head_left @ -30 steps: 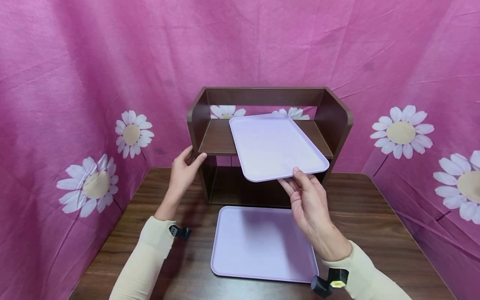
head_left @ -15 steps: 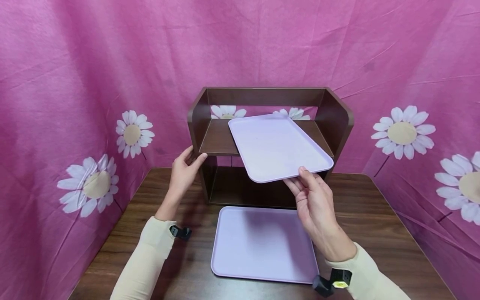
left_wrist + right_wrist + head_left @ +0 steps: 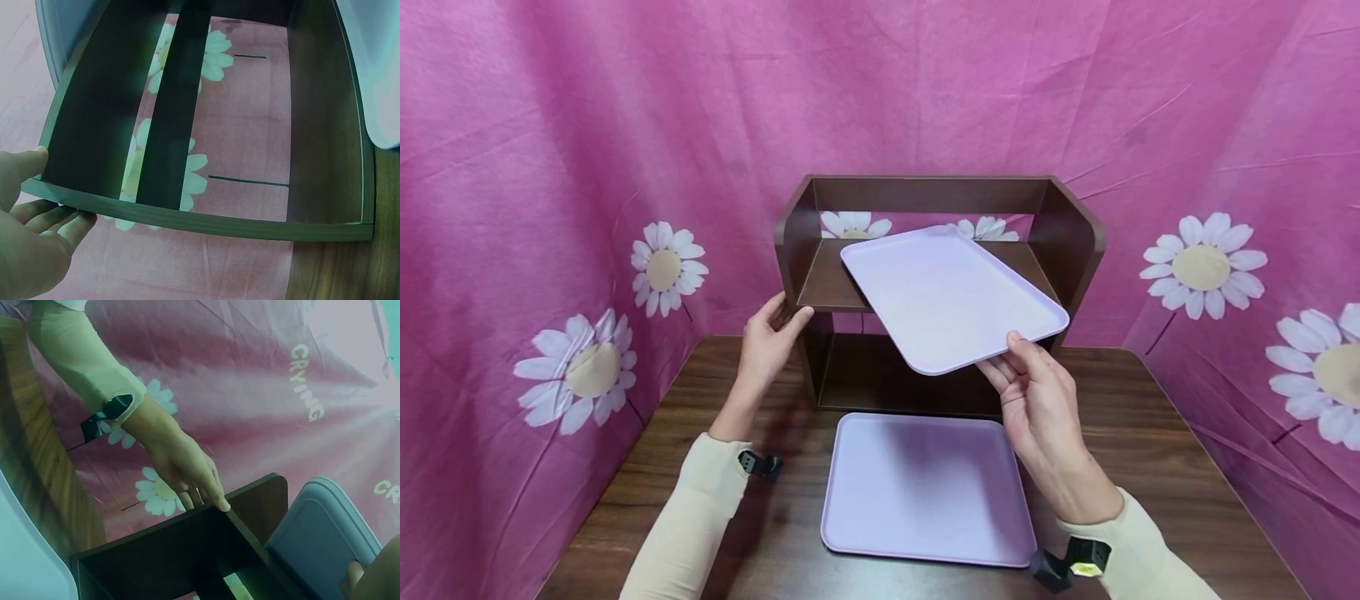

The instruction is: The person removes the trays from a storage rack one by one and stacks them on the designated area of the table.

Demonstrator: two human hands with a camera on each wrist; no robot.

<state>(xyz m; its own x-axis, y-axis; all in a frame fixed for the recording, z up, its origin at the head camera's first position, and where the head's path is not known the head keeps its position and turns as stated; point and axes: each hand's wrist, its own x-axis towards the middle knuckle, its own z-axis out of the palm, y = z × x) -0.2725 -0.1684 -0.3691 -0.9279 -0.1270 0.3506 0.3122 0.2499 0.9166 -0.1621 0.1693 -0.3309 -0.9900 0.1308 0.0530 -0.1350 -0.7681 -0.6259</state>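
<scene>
My left hand (image 3: 766, 343) grips the left side panel of a dark brown two-level shelf (image 3: 932, 193). Its thumb is at the front edge and the fingers are around the outside, which the left wrist view also shows with the hand (image 3: 37, 237). In my right hand (image 3: 1037, 408) is a lilac rectangular tray (image 3: 955, 296), pinched at its near right edge, thumb on top and fingers beneath. That tray slants over the upper board, its near corner jutting past the front. The right wrist view shows its underside (image 3: 322, 537). A second lilac tray (image 3: 925, 492) lies flat on the table before the shelf.
The shelf stands at the back of a dark wood-grain table (image 3: 1150, 467). Its lower compartment (image 3: 895, 375) opens to the front. Pink cloth (image 3: 925, 92) printed with large white daisies hangs close behind and at both sides.
My right hand has shifted slightly right, turning the held tray a little counterclockwise as seen from above. The left hand, shelf and lower tray have stayed put.
</scene>
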